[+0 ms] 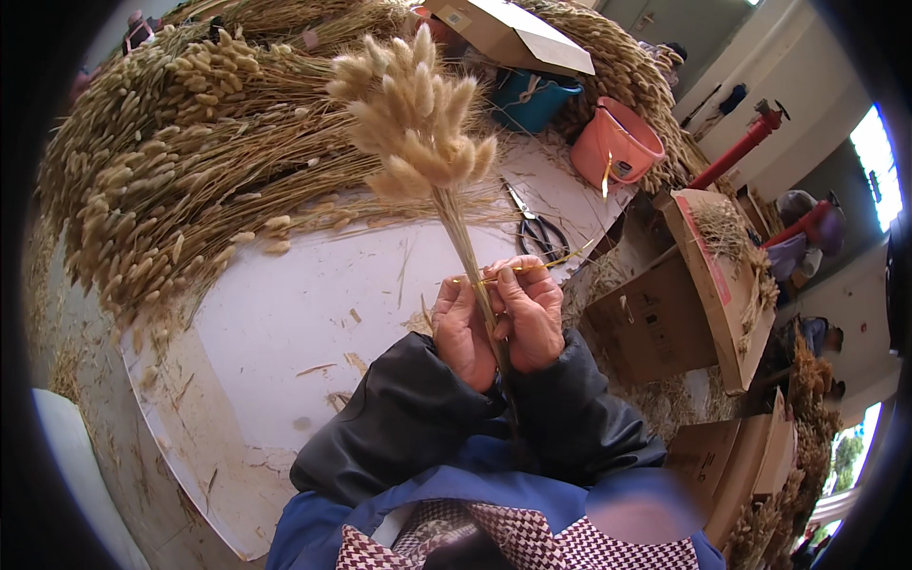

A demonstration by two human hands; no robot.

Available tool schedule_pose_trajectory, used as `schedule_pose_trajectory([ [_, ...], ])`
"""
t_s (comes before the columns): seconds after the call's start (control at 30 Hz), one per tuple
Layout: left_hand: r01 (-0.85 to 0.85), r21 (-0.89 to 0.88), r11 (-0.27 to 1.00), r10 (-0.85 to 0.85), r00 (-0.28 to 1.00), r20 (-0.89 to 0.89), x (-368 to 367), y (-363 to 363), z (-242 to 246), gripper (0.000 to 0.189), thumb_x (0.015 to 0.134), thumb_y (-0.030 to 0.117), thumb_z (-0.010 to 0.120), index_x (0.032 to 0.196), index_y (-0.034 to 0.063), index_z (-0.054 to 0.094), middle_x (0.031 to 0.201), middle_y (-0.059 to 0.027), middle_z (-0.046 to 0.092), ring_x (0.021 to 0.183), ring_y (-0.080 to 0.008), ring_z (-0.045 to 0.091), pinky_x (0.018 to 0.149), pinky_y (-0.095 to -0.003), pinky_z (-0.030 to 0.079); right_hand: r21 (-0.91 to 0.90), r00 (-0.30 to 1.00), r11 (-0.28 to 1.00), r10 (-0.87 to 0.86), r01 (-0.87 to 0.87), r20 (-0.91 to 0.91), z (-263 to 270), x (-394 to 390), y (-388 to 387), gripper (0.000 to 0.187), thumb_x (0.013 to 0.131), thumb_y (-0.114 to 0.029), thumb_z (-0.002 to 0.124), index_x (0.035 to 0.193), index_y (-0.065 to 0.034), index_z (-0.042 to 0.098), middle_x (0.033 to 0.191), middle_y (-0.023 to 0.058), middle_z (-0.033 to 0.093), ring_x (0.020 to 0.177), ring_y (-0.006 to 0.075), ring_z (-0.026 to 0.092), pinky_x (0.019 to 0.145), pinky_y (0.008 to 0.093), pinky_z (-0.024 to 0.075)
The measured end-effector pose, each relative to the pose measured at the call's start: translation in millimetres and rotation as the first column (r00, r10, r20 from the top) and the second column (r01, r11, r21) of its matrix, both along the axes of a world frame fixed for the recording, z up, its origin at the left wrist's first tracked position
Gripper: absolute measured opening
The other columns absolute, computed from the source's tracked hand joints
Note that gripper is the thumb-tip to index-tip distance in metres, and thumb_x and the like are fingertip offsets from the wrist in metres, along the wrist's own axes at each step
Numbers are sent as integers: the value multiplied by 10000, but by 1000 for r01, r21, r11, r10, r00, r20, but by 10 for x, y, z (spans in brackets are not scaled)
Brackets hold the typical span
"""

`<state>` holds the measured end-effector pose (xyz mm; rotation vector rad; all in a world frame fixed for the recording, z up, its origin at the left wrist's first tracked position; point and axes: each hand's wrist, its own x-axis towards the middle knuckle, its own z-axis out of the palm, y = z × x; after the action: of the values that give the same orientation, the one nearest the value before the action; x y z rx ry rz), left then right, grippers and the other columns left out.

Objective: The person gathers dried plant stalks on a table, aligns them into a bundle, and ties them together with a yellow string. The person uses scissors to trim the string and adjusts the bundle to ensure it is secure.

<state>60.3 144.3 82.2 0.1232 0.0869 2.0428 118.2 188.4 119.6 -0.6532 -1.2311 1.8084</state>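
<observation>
A bunch of dried bunny tail grass (424, 121) stands out from my hands, its fluffy tan heads away from me and its stems running down between my palms. My left hand (463, 331) holds the stems from the left side. On the right, my right hand (529, 310) pinches a thin gold tie (548, 265) that crosses the stems, with one end sticking out to the right. Black-handled scissors (540, 231) lie on the white table (285, 313), just beyond my right hand. The lower stem ends are hidden against my dark sleeves.
Large heaps of dried grass (178, 164) cover the table's far and left sides. A pink bucket (617, 142), a blue bucket (534, 100) and a cardboard box (513, 32) stand at the back right. More cardboard boxes (655, 320) are on the right; people are in the background.
</observation>
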Motion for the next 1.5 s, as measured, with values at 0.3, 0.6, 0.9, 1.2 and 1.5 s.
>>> schedule_pose_trajectory([
  [0.3, -244, -150, 958, 228, 967, -115, -53, 5, 61, 39, 892, 95, 542, 888, 63, 521, 801, -79, 572, 678, -176, 554, 628, -277, 474, 9, 1000, 1000, 10, -10, -9, -45, -64, 97, 46, 898, -76, 540, 876, -50, 508, 824, 30, 564, 706, 80, 525, 624, 202, 429],
  [0.6, -310, 761, 571, 384, -718, -581, -754, -110, 13, 230, 566, -65, 619, 777, 4, 556, 901, -132, 601, 684, -247, 618, 528, -320, 520, -72, 933, 958, 286, -277, 217, -126, -111, 391, 96, 862, -138, 591, 819, -67, 544, 742, -17, 541, 660, 61, 482, 592, 210, 385],
  [0.9, -247, 557, 793, 125, -829, -545, -1034, -454, 153, 167, 685, -59, 601, 811, 44, 562, 904, -109, 619, 632, -249, 634, 507, -323, 519, -29, 811, 895, 416, -445, 410, -98, -208, 295, 42, 834, -78, 584, 815, -41, 580, 731, 23, 593, 628, 86, 537, 578, 244, 445],
  [1.2, -478, 332, 813, -50, -626, -778, -916, -540, 143, 109, 790, -19, 616, 883, 15, 570, 789, -114, 589, 583, -280, 577, 518, -322, 484, 203, 722, 781, 398, -590, 567, 140, -266, 250, 84, 814, -96, 580, 783, -19, 594, 686, 8, 580, 666, 67, 502, 621, 252, 426],
  [1.5, -488, 289, 824, 10, -497, -868, -901, -549, -32, 68, 806, -40, 567, 829, 8, 524, 703, -177, 520, 635, -390, 535, 533, -412, 434, -20, 882, 936, 339, -352, 327, 126, -414, 94, 173, 902, -150, 493, 930, 16, 532, 806, 95, 617, 753, 159, 613, 695, 285, 496],
])
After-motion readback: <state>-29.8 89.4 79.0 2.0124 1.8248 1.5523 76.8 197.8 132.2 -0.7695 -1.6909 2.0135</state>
